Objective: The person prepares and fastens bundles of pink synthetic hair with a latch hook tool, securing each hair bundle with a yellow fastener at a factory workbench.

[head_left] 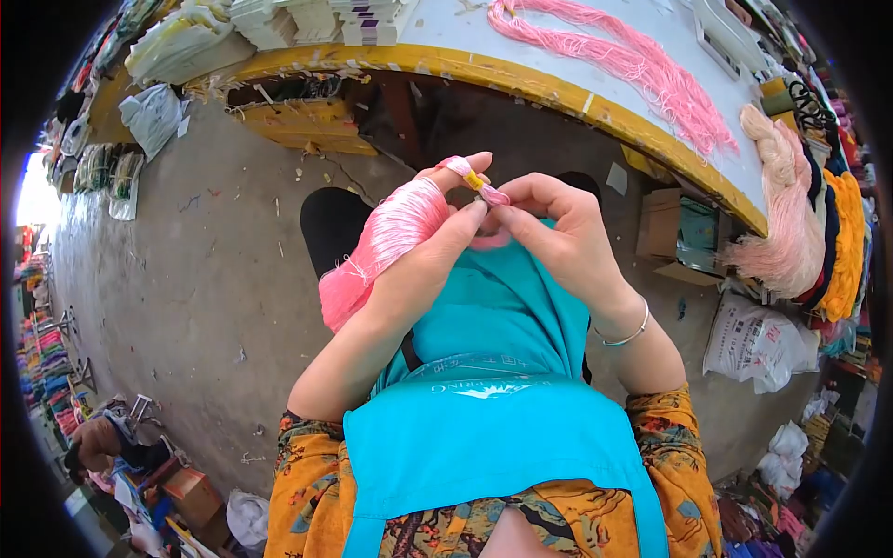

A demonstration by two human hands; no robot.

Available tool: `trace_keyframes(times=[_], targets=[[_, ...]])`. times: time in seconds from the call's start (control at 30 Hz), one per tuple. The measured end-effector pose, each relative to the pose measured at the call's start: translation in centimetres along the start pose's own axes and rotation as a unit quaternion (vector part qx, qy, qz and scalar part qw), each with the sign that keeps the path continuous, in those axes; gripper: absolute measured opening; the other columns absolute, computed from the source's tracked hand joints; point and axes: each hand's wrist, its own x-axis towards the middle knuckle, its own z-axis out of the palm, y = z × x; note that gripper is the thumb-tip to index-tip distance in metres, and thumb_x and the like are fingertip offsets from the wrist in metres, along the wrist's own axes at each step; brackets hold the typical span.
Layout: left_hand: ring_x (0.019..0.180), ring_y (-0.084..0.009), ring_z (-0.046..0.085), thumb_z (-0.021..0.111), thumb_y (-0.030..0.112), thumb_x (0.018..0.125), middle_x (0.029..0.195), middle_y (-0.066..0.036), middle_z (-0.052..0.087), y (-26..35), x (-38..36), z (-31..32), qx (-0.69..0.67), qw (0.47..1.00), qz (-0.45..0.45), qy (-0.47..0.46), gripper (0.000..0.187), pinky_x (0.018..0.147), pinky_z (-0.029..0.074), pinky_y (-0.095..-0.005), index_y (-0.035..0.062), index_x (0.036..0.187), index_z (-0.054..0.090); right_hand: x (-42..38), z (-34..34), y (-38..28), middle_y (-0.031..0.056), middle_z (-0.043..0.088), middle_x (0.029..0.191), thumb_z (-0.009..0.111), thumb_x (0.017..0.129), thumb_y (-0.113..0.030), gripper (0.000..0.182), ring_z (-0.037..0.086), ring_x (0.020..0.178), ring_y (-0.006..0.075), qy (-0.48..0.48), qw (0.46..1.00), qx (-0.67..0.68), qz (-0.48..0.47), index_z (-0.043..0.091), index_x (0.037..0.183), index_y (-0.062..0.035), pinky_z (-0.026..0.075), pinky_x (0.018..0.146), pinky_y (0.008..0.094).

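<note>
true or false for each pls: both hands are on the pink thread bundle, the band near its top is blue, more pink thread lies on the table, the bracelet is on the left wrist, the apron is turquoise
1. Both hands are on the pink thread bundle. True: the left hand and the right hand meet at its upper end.
2. The band near its top is blue. False: it is yellow.
3. More pink thread lies on the table. True: a long loose pink skein stretches across it.
4. The bracelet is on the left wrist. False: it is on the right wrist.
5. The apron is turquoise. True.
</note>
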Motion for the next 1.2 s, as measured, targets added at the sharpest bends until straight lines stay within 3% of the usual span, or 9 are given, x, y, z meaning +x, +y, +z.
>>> trace_keyframes(times=[0.13,0.2,0.3,0.6,0.73,0.8,0.93,1.1,1.2], targets=[[0.096,-0.0114,0.058,0.057,0.002,0.093,0.11,-0.007,0.056,0.5,0.4,-0.2,-0.025,0.998,-0.035,-0.039,0.041,0.089,0.052,-0.0277,-0.001,0.134,0.05,0.6,0.1,2.1,0.0066,0.066,0.091,0.064,0.088,-0.005,0.011,0.063,0.082,0.0097,0.046,0.99,-0.09,-0.101,0.066,0.095,0.0035,0.051,0.069,0.0223],[0.065,0.0004,0.046,0.062,0.002,0.088,0.09,0.0,0.061,0.2,0.8,-0.1,0.047,0.999,0.0,-0.012,0.045,0.058,0.037,-0.0153,0.0007,0.132,0.053,0.7,0.1,2.4,0.0045,0.066,0.088,0.064,0.087,-0.005,0.011,0.061,0.078,0.0076,0.074,0.99,-0.072,-0.093,0.067,0.094,0.0032,0.05,0.068,0.0219],[0.065,0.0004,0.045,0.062,0.0,0.088,0.091,0.0,0.061,-0.5,1.2,0.1,0.077,0.996,0.04,0.005,0.043,0.059,0.039,-0.0159,0.0003,0.13,0.056,1.1,-0.2,2.5,0.0021,0.064,0.084,0.064,0.087,-0.005,0.011,0.059,0.077,0.0058,0.056,0.994,0.091,-0.031,0.066,0.094,0.0028,0.048,0.066,0.0206],[0.068,-0.0009,0.044,0.058,0.0,0.09,0.088,0.001,0.055,-0.4,2.7,-0.8,0.255,0.963,0.066,-0.051,0.043,0.065,0.042,-0.0173,-0.0002,0.132,0.053,2.2,-1.0,3.5,0.0052,0.065,0.084,0.058,0.088,-0.002,0.007,0.061,0.077,0.0084,0.067,0.996,0.026,-0.061,0.061,0.092,0.0027,0.049,0.072,0.0233],[0.067,-0.0014,0.044,0.059,-0.001,0.09,0.087,0.001,0.056,-0.6,3.3,-0.7,0.202,0.976,0.047,-0.062,0.043,0.065,0.044,-0.018,-0.0014,0.132,0.052,2.7,-1.8,4.0,0.0055,0.064,0.086,0.058,0.087,-0.001,0.007,0.061,0.077,0.0085,0.064,0.986,0.152,-0.006,0.061,0.093,0.0027,0.05,0.071,0.0229],[0.068,-0.0016,0.045,0.059,-0.001,0.089,0.087,0.002,0.057,-0.8,3.4,-0.1,0.102,0.994,0.016,-0.03,0.044,0.064,0.043,-0.0179,-0.0021,0.132,0.052,3.0,-1.4,3.7,-0.0003,0.061,0.076,0.063,0.086,-0.007,0.006,0.052,0.065,0.0027,0.071,0.971,0.224,0.043,0.06,0.086,-0.0014,0.043,0.056,0.0189],[0.069,-0.0018,0.046,0.059,0.0,0.089,0.086,0.002,0.057,-1.1,3.8,-0.7,0.123,0.991,0.036,-0.025,0.044,0.065,0.042,-0.0173,-0.0018,0.132,0.052,3.3,-1.2,3.3,0.0004,0.061,0.076,0.062,0.088,-0.008,0.008,0.054,0.065,0.0028,0.055,0.991,0.123,0.007,0.059,0.089,-0.0005,0.043,0.056,0.0188],[0.083,-0.0043,0.053,0.054,-0.003,0.088,0.093,0.0,0.057,-0.7,4.2,-1.5,0.175,0.982,0.011,-0.072,0.048,0.08,0.043,-0.0193,-0.0044,0.135,0.047,3.6,-2.2,3.4,0.0017,0.062,0.08,0.062,0.09,-0.009,0.011,0.058,0.072,0.0039,0.04,0.988,0.151,0.0,0.058,0.094,0.0005,0.046,0.06,0.0184],[0.071,-0.0027,0.047,0.06,0.003,0.089,0.085,0.002,0.057,-1.4,4.5,-1.9,0.168,0.983,0.052,-0.056,0.045,0.067,0.042,-0.016,0.0033,0.134,0.052,3.7,-1.4,3.0,0.0036,0.063,0.085,0.059,0.092,-0.008,0.01,0.063,0.078,0.0079,0.033,0.987,0.158,0.006,0.059,0.096,0.0004,0.051,0.072,0.0191]])
